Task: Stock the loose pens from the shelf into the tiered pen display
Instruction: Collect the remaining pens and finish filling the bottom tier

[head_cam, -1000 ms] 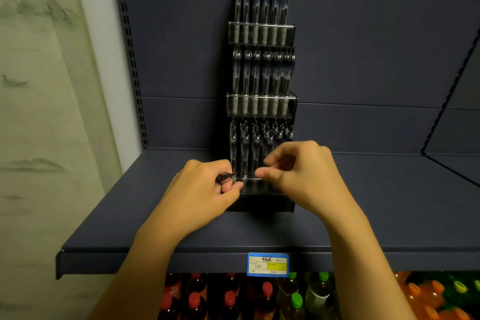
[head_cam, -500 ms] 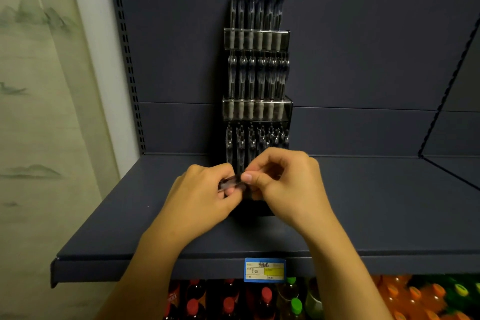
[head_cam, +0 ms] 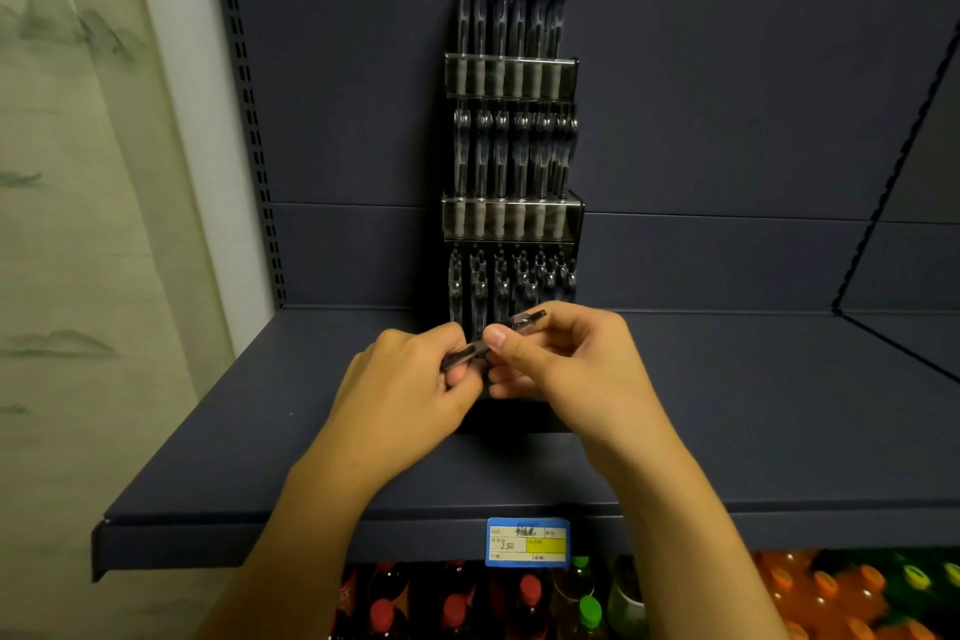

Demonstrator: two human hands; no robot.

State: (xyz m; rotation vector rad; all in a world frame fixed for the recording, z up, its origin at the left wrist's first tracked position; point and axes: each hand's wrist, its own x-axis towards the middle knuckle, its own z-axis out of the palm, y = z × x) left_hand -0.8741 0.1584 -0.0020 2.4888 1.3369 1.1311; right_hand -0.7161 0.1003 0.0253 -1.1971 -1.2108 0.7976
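Pinching one pen (head_cam: 493,338) together, left hand (head_cam: 410,379) and right hand (head_cam: 566,358) before display (head_cam: 511,223)

Shelf (head_cam: 727,431) deck bare to the right of the tiered pen display (head_cam: 511,223) as far as the slanted wire divider (head_cam: 893,130); bare to the left up to the slotted upright (head_cam: 254,119) and the pale wall. Display stands against the back panel, all three tiers packed with upright pens, little slack showing between them. Approach to the bottom tier blocked by both hands: left hand (head_cam: 410,390) and right hand (head_cam: 566,358) meet just in front of it, sharing a tilted pen (head_cam: 493,340). Front lip carries a price tag (head_cam: 526,541); bottles (head_cam: 457,608) crowd the level below.
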